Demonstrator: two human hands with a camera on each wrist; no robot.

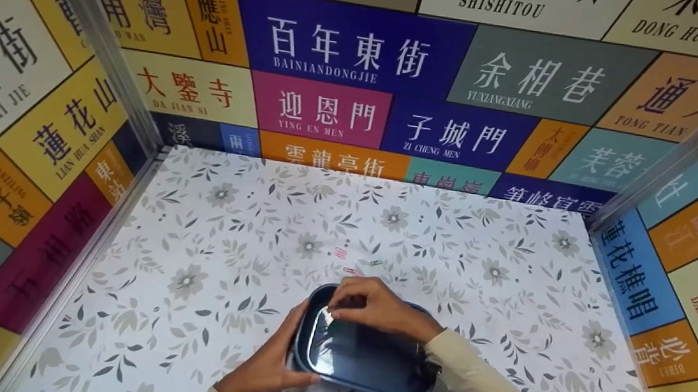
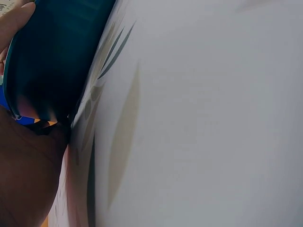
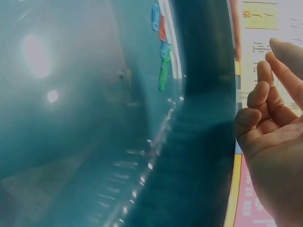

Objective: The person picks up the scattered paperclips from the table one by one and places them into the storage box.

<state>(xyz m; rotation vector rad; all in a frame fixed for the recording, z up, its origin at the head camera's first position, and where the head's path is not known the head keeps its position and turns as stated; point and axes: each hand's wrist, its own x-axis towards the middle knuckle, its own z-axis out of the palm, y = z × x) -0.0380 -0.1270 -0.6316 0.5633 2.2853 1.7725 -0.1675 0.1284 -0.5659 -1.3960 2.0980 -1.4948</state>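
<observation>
A dark blue-green container with rounded corners sits on the flowered surface. My left hand grips its left end, the thumb at the near side and the fingers along the outer wall. Above the container's left part is my right hand, fingers curled and thumb and forefinger tips close together; I see nothing between them in the right wrist view. Inside, along the wall, lie small coloured clips: a green clip, a red clip and a blue clip among them.
Beyond the container lie pink clips, a red clip and a green clip on the flowered tabletop. Panels with coloured street-name signs stand at the back and both sides.
</observation>
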